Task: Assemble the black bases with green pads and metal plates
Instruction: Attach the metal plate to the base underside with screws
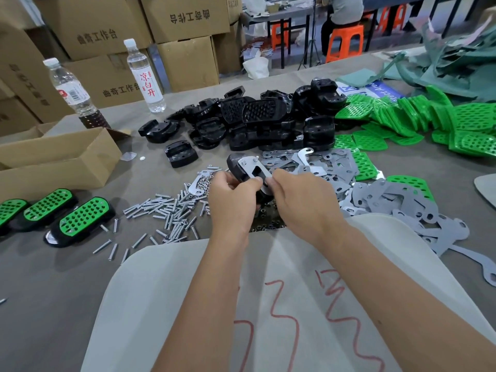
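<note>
1. At the far left edge of the worktop [53, 277] lie three finished pieces [55, 214], black with green perforated pads on top, side by side, just in front of an open cardboard box [57, 159].
2. Behind the box stand two water bottles [145, 76], upright, near stacked cartons [185, 14].
3. A scatter of silver screws [166, 210] spreads over the worktop between the finished pieces and the hands.
4. The left hand [232, 201] has its grip curled round a black base [236, 166], held up off the worktop, thumb pressing on the metal plate [253, 170] laid on it.
5. The right hand [300, 200] pinches the near end of that same plate with its fingertips.
6. Beyond the hands sits a heap of loose black bases [268, 116].
7. To the right, grey metal plates [389, 200] lie piled, partly over green pads.
8. Farthest right, green pads [418, 116] are heaped loosely.
</note>
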The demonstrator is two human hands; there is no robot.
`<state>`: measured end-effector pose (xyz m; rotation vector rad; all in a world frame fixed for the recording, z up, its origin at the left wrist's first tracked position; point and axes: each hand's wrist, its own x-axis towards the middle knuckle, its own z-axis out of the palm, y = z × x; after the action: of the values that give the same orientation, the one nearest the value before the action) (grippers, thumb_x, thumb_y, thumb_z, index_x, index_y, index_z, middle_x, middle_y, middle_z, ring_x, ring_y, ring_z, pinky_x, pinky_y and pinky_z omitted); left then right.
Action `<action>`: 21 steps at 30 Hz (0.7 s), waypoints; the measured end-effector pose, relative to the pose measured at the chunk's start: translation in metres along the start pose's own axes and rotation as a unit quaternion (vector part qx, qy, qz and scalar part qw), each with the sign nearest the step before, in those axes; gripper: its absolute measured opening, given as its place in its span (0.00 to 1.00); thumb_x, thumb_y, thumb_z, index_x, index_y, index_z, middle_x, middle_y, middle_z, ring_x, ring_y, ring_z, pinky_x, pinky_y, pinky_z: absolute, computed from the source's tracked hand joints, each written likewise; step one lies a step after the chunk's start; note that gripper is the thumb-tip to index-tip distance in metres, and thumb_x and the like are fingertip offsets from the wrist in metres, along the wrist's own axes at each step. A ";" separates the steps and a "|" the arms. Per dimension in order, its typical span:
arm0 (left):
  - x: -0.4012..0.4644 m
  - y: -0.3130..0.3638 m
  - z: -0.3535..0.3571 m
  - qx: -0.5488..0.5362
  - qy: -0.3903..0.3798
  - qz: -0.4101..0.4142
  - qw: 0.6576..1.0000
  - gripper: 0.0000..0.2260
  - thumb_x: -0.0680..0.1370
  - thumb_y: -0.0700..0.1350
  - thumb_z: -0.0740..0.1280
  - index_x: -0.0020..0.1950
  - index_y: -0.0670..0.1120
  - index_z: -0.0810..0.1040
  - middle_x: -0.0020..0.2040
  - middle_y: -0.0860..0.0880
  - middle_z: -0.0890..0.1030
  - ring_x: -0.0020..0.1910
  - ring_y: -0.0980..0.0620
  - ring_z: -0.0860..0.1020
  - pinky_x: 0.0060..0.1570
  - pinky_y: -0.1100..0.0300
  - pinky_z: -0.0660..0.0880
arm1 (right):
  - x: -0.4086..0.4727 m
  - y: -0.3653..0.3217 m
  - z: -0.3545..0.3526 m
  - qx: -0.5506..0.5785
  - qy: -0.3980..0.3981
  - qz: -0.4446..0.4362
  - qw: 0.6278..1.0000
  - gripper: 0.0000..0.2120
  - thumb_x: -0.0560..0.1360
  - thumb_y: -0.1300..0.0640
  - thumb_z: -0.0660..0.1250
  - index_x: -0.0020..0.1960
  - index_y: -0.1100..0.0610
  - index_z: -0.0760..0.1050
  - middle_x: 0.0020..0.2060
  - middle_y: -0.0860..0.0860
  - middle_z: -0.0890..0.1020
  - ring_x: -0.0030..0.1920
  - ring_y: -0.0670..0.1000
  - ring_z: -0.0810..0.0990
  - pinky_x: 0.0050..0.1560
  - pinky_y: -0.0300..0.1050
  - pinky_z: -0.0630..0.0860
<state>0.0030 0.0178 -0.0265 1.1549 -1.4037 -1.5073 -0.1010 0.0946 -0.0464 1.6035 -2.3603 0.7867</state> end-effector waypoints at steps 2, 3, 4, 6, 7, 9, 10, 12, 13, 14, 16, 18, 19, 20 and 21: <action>-0.002 0.001 0.002 -0.013 0.004 0.001 1.000 0.11 0.74 0.42 0.74 0.52 0.40 0.76 0.51 0.38 0.85 0.38 0.49 0.79 0.29 0.64 0.74 | 0.001 -0.001 -0.001 -0.019 0.019 0.026 0.999 0.22 0.85 0.42 0.48 0.42 0.53 0.69 0.28 0.47 0.68 0.34 0.59 0.69 0.35 0.51 0.60; -0.004 0.002 0.002 -0.023 0.005 -0.001 1.000 0.13 0.73 0.43 0.74 0.52 0.39 0.76 0.50 0.38 0.85 0.38 0.49 0.80 0.31 0.62 0.76 | 0.001 -0.002 -0.003 -0.016 0.030 0.032 0.999 0.24 0.84 0.40 0.46 0.42 0.54 0.69 0.28 0.48 0.69 0.34 0.58 0.69 0.35 0.51 0.59; -0.005 0.004 0.001 -0.031 0.007 -0.003 0.999 0.15 0.71 0.44 0.75 0.52 0.39 0.76 0.49 0.38 0.84 0.39 0.49 0.81 0.33 0.60 0.78 | 0.001 -0.003 -0.004 -0.007 0.037 0.031 0.999 0.24 0.84 0.39 0.44 0.43 0.54 0.69 0.28 0.47 0.70 0.34 0.58 0.69 0.34 0.51 0.59; -0.006 0.006 0.000 -0.036 0.014 -0.004 0.999 0.18 0.67 0.46 0.74 0.51 0.39 0.76 0.47 0.38 0.83 0.40 0.47 0.81 0.37 0.55 0.79 | 0.000 -0.004 -0.005 0.022 0.022 0.010 0.999 0.19 0.84 0.42 0.45 0.49 0.54 0.67 0.30 0.47 0.73 0.34 0.58 0.71 0.33 0.53 0.65; -0.006 0.007 -0.001 -0.032 0.017 0.000 0.999 0.17 0.66 0.46 0.74 0.50 0.40 0.76 0.45 0.39 0.83 0.39 0.47 0.81 0.39 0.52 0.79 | 0.000 -0.004 -0.004 0.036 0.006 -0.004 0.999 0.15 0.85 0.46 0.47 0.50 0.54 0.65 0.31 0.48 0.74 0.34 0.59 0.72 0.34 0.53 0.68; -0.007 0.009 0.000 -0.013 0.019 0.008 1.000 0.18 0.66 0.46 0.74 0.50 0.39 0.76 0.47 0.37 0.84 0.39 0.46 0.79 0.42 0.49 0.78 | -0.001 -0.004 -0.003 0.044 -0.009 -0.018 0.999 0.11 0.86 0.51 0.51 0.48 0.54 0.63 0.31 0.48 0.72 0.35 0.60 0.71 0.34 0.55 0.70; -0.008 0.009 0.000 -0.006 0.019 0.008 1.000 0.19 0.65 0.47 0.73 0.52 0.39 0.76 0.49 0.36 0.84 0.38 0.46 0.77 0.42 0.49 0.76 | -0.001 -0.004 -0.004 0.038 -0.005 -0.016 0.999 0.12 0.86 0.50 0.52 0.47 0.55 0.64 0.30 0.48 0.71 0.34 0.60 0.71 0.34 0.54 0.69; -0.009 0.010 0.001 -0.009 0.016 0.005 1.000 0.21 0.64 0.47 0.73 0.53 0.39 0.77 0.49 0.36 0.84 0.36 0.47 0.76 0.39 0.52 0.74 | 0.000 -0.004 -0.005 0.027 0.009 -0.002 1.000 0.18 0.86 0.45 0.51 0.44 0.55 0.66 0.29 0.48 0.70 0.33 0.59 0.70 0.33 0.52 0.66; -0.008 0.009 0.000 -0.013 0.015 0.003 1.000 0.19 0.65 0.46 0.74 0.52 0.39 0.77 0.47 0.37 0.84 0.36 0.47 0.76 0.38 0.54 0.73 | 0.000 -0.004 -0.006 0.026 0.016 0.000 1.000 0.21 0.85 0.42 0.49 0.44 0.55 0.67 0.28 0.48 0.71 0.33 0.58 0.70 0.33 0.52 0.65; -0.007 0.009 0.000 -0.013 0.016 0.002 1.000 0.18 0.65 0.44 0.75 0.51 0.40 0.77 0.45 0.39 0.84 0.36 0.48 0.76 0.38 0.55 0.73 | 0.000 -0.004 -0.006 0.031 0.018 -0.005 0.999 0.21 0.84 0.41 0.47 0.45 0.54 0.67 0.29 0.48 0.72 0.33 0.58 0.71 0.34 0.52 0.65; -0.005 0.008 -0.002 -0.010 0.019 0.001 1.000 0.16 0.65 0.43 0.76 0.50 0.42 0.77 0.45 0.42 0.85 0.34 0.49 0.75 0.38 0.56 0.72 | 0.000 -0.005 -0.006 0.047 0.000 -0.026 0.999 0.16 0.85 0.44 0.47 0.48 0.54 0.65 0.31 0.48 0.73 0.34 0.58 0.71 0.34 0.53 0.67; -0.004 0.007 -0.002 -0.018 0.017 -0.002 1.000 0.15 0.68 0.40 0.76 0.52 0.40 0.78 0.48 0.39 0.86 0.34 0.49 0.75 0.38 0.56 0.72 | 0.000 -0.005 -0.006 0.052 -0.020 -0.039 0.998 0.11 0.86 0.50 0.51 0.49 0.54 0.64 0.31 0.48 0.74 0.34 0.59 0.72 0.34 0.55 0.70; -0.004 0.006 -0.002 -0.025 0.016 -0.004 1.000 0.14 0.70 0.39 0.76 0.53 0.39 0.78 0.49 0.37 0.86 0.34 0.50 0.75 0.38 0.57 0.72 | 0.000 -0.005 -0.005 0.047 -0.020 -0.037 0.998 0.10 0.86 0.52 0.52 0.48 0.54 0.63 0.31 0.49 0.75 0.34 0.59 0.72 0.34 0.55 0.71; -0.004 0.005 -0.002 -0.031 0.016 -0.006 0.999 0.14 0.71 0.38 0.76 0.53 0.38 0.77 0.50 0.37 0.86 0.34 0.50 0.75 0.37 0.57 0.72 | 0.001 -0.006 -0.005 0.038 -0.014 -0.033 0.999 0.11 0.87 0.52 0.52 0.47 0.54 0.63 0.31 0.49 0.75 0.34 0.59 0.72 0.34 0.55 0.71; -0.004 0.004 -0.001 -0.034 0.016 -0.005 0.999 0.13 0.71 0.39 0.76 0.53 0.38 0.77 0.49 0.37 0.86 0.34 0.50 0.75 0.36 0.58 0.72 | 0.001 -0.006 -0.005 0.026 -0.004 -0.029 0.999 0.12 0.87 0.51 0.52 0.47 0.54 0.62 0.30 0.48 0.74 0.33 0.59 0.72 0.33 0.54 0.70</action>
<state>0.0052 0.0203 -0.0219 1.1417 -1.3170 -1.5252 -0.0965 0.0943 -0.0400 1.6896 -2.3050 0.8385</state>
